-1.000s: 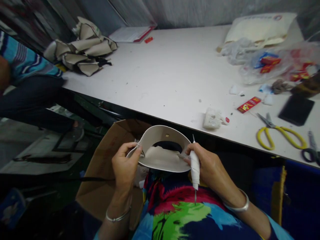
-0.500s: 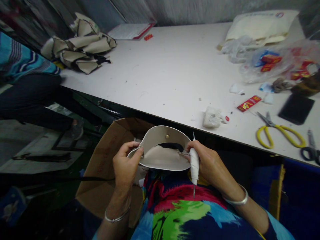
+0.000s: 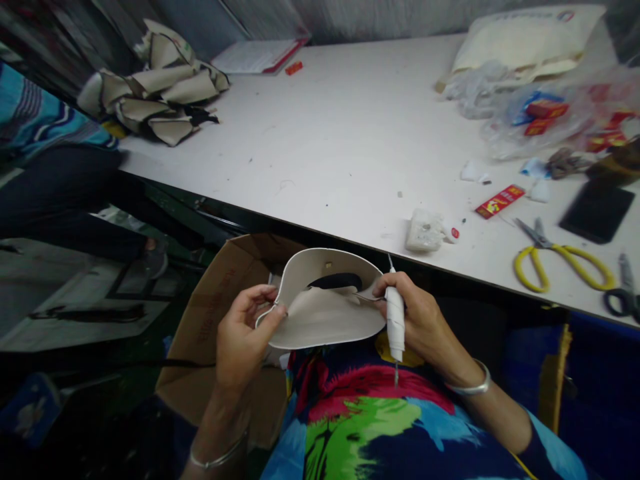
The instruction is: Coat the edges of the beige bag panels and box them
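Note:
I hold a curved beige leather piece (image 3: 325, 313) over my lap, in front of the table edge. My left hand (image 3: 245, 337) pinches its left end between thumb and fingers. At the piece's right end my right hand (image 3: 417, 313) is closed, and a white-wrapped tool (image 3: 395, 320) with a thin metal tip at each end lies in that same hand. A small brass stud shows on the inner band of the piece.
An open cardboard box (image 3: 225, 293) stands by my left knee. On the white table (image 3: 350, 133) lie yellow scissors (image 3: 563, 257), a black phone (image 3: 597, 210), a red packet (image 3: 499, 201), plastic bags and a heap of beige leather pieces (image 3: 160, 90). Another person (image 3: 45, 167) sits at the far left.
The leather piece has tilted so that its flat underside faces me more. Both hands shifted slightly with it, and my left fingers have spread a little while the thumb keeps its pinch.

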Tool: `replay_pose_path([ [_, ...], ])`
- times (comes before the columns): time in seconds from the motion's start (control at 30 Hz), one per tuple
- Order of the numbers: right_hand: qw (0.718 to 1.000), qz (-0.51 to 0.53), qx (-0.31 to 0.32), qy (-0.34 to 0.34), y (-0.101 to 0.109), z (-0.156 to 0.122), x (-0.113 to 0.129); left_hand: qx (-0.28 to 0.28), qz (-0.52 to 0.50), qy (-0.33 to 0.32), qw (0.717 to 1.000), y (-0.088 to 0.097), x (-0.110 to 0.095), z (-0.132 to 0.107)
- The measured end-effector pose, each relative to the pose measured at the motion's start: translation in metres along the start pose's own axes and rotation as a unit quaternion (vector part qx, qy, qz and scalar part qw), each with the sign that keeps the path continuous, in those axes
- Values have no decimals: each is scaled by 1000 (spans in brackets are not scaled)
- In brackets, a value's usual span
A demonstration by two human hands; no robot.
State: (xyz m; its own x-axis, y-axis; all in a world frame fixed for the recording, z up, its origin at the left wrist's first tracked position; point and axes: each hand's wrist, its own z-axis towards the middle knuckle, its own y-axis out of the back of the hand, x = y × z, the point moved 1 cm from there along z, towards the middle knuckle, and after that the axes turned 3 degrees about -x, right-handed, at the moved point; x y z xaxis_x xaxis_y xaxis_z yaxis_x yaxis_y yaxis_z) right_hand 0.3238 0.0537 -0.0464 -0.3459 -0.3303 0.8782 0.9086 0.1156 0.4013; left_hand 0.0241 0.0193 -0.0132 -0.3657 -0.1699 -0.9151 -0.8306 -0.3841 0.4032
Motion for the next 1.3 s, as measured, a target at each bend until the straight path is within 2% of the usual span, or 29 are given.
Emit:
replay_pose_path([
  [0.13,996,65,-49,22,1,2,-1,8,-43,7,999,11,-6,-1],
  [0.2,992,86,-86,41,2,5,0,-9,-93,-5,996,15,-8,0],
  [0.27,985,102,-111,81,3,10,4,-54,-142,-58,987,17,-13,4],
  [0.33,977,127,-110,133,1,17,11,-100,-172,-134,971,18,-22,11],
  [0.4,969,160,-99,163,-5,25,18,-101,-184,-202,957,15,-34,22],
  [0.47,965,184,-88,162,-11,33,24,-40,-176,-253,951,8,-49,34],
  [0.57,966,195,-75,154,-18,41,29,123,-122,-310,935,-9,-72,52],
  [0.63,965,190,-74,163,-19,44,31,240,-58,-338,908,-24,-86,63],
  [0.7,965,178,-72,176,-16,46,33,341,-2,-359,869,-40,-97,70],
  [0.77,968,158,-71,184,-11,47,33,416,36,-352,838,-57,-103,75],
  [0.83,972,133,-80,174,-7,50,32,438,55,-317,840,-72,-104,77],
  [0.93,976,108,-123,142,-4,53,25,412,71,-239,876,-90,-99,75],
  [1.0,977,100,-151,111,-4,55,19,406,77,-210,886,-99,-93,72],
  [1.1,978,100,-170,74,-7,56,13,398,79,-200,892,-109,-86,67],
  [1.3,976,120,-175,46,-10,56,9,365,49,-191,910,-118,-77,67],
])
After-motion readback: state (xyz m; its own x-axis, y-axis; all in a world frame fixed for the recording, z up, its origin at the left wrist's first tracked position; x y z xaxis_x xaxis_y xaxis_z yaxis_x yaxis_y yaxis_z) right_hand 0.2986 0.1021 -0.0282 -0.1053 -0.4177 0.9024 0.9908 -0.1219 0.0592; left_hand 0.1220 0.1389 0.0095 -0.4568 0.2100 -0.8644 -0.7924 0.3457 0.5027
